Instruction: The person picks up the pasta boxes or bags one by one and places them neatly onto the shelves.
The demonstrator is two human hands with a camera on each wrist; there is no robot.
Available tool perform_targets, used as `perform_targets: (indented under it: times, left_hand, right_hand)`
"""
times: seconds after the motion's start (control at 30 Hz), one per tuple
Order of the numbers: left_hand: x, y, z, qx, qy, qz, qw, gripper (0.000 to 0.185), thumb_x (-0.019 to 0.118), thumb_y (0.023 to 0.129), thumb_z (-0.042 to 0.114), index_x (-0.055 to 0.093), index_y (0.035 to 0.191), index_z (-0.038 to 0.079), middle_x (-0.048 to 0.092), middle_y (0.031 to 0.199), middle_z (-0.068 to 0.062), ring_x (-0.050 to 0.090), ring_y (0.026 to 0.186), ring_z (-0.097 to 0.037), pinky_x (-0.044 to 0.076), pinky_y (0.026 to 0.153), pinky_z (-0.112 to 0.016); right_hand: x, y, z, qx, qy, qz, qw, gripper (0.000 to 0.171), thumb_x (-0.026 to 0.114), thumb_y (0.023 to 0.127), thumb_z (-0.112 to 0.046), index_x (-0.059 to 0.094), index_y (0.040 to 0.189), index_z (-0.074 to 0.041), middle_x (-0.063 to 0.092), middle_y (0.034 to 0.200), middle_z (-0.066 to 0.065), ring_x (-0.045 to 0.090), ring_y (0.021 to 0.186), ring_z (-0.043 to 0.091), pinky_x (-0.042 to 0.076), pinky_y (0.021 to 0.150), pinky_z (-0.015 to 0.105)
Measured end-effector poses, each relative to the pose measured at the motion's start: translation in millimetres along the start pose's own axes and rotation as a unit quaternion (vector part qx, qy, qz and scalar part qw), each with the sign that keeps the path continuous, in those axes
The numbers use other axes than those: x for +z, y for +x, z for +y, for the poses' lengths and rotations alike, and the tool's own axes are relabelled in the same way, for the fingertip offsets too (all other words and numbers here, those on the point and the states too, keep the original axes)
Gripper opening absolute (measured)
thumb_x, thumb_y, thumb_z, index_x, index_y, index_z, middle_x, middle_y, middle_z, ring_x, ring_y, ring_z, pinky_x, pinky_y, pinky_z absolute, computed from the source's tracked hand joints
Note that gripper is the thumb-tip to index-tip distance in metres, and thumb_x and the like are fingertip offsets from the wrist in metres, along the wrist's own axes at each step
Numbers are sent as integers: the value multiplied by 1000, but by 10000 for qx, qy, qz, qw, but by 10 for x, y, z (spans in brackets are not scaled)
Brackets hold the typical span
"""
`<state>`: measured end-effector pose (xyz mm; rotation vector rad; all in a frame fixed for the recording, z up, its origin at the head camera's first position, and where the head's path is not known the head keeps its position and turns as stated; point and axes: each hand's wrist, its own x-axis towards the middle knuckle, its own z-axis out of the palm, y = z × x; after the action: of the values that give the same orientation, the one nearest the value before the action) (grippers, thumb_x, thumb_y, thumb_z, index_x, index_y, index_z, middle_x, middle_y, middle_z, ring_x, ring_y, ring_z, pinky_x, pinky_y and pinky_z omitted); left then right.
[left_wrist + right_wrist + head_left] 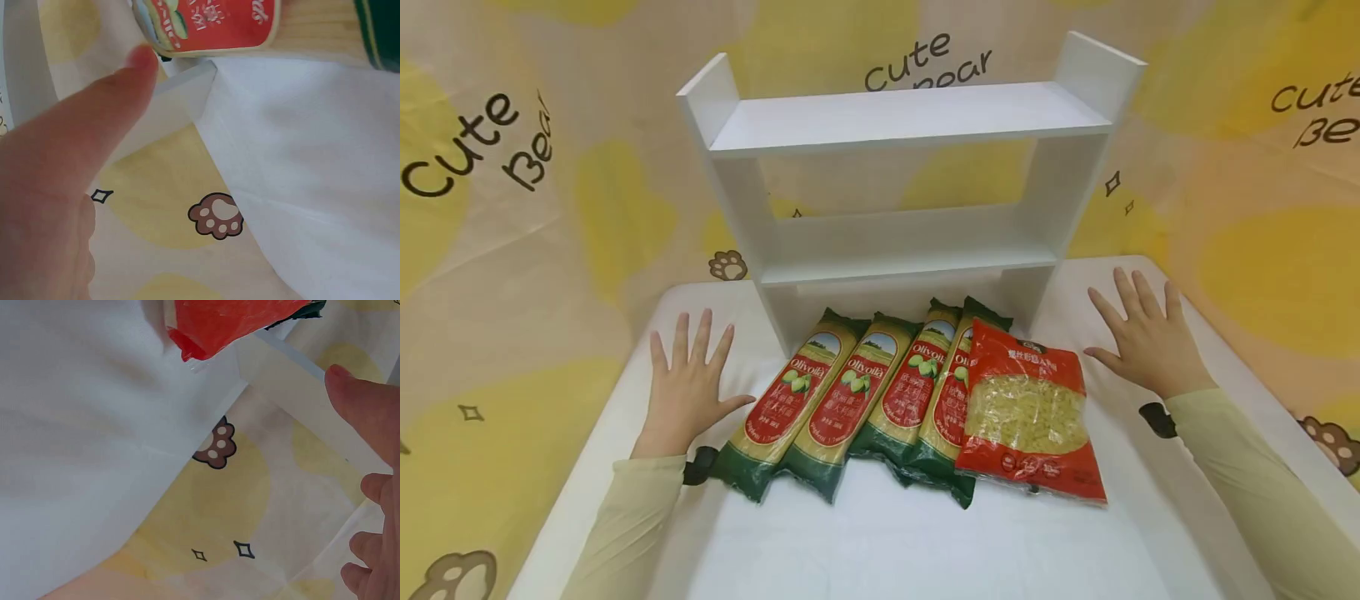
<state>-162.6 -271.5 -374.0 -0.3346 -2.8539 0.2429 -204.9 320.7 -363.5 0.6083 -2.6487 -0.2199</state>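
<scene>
Looking down from the head view, two hands lie flat on the white table (880,550). The left hand (685,392) is at the lower left, fingers spread wide and holding nothing. The right hand (1146,337) is at the right, fingers spread too, holding nothing. Between them lie five bags: four green spaghetti packs (850,400) side by side, and one red pasta bag (1028,412) resting partly on the fourth pack. Behind them, in the upper middle, stands one white shelf (898,125) with two boards.

From the left wrist view, a straight thumb (81,144) points up toward one spaghetti pack (212,25) at the top edge. One brown paw print (215,215) shows on the yellow cloth.

From the right wrist view, straight fingers (365,409) fill the right side. The red pasta bag (225,322) sits at the top. One brown paw print (215,447) is in the middle.
</scene>
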Motion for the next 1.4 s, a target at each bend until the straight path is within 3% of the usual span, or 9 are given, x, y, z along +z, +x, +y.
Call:
perform_targets:
  times: [0.1,0.2,0.3,0.47,0.7,0.93,1.17,1.3,1.4]
  left_hand:
    - [-12,37,9,-13,-194,77,9998,103,72,72,55,25,147,2,6,153,-27,-14,139,-42,-7,104,-66]
    - [-7,57,38,-98,-851,111,9963,101,70,78,47,16,149,-1,4,152,-30,-11,138,-47,-3,102,-70]
    - [35,46,86,-224,-1822,199,9828,98,68,84,38,7,149,-2,1,152,-31,-9,136,-50,1,101,-72]
    - [139,-21,185,-451,-3109,255,9490,91,63,90,27,2,149,-2,-2,153,-28,-7,138,-48,3,105,-66]
    - [206,-6,286,-1050,-4143,546,9024,78,58,94,24,10,150,-1,13,154,-23,18,137,-44,22,106,-58]
    - [231,158,358,-1416,-5267,960,8327,64,56,96,18,24,147,0,24,153,-17,25,138,-34,29,106,-48]
    - [217,396,453,-1623,-5814,1277,7870,57,57,95,18,33,145,3,33,149,-13,34,135,-28,34,105,-41]
    - [195,532,499,-1689,-6164,1494,7544,54,57,95,16,36,143,2,36,147,-12,38,133,-26,37,103,-39]
    - [178,618,518,-1688,-6383,1634,7331,52,56,95,13,37,142,2,38,146,-12,40,132,-26,38,103,-37]
  right_hand:
    - [-3,-19,2,88,30,-31,10000,82,47,86,-64,37,140,-5,22,146,32,20,133,48,9,105,66]
    - [24,-26,-14,269,168,-232,9992,83,70,76,-43,36,140,-3,23,146,33,21,132,48,13,103,67]
    - [96,-71,-49,438,358,-364,9977,81,72,76,-39,37,139,-1,26,144,34,23,131,50,15,102,68]
    - [212,-229,-151,602,661,-424,9951,74,70,80,-36,41,135,3,33,139,36,30,125,51,21,99,68]
    - [248,-438,-314,908,1685,-334,9809,62,65,87,-31,45,129,9,39,132,37,38,116,54,30,93,65]
    - [215,-571,-454,1415,2600,-915,9508,67,60,91,-40,42,133,9,37,133,38,34,119,55,29,93,68]
    - [165,-629,-527,1740,3123,-1290,9250,64,56,93,-39,46,125,15,45,124,37,41,112,52,35,88,67]
    - [173,-633,-565,1930,3556,-1577,9008,57,55,94,-38,51,116,14,57,103,26,54,92,39,50,72,49]
    - [191,-628,-589,2122,3744,-1787,8848,55,55,94,-40,52,113,11,60,93,17,56,83,29,48,63,35]
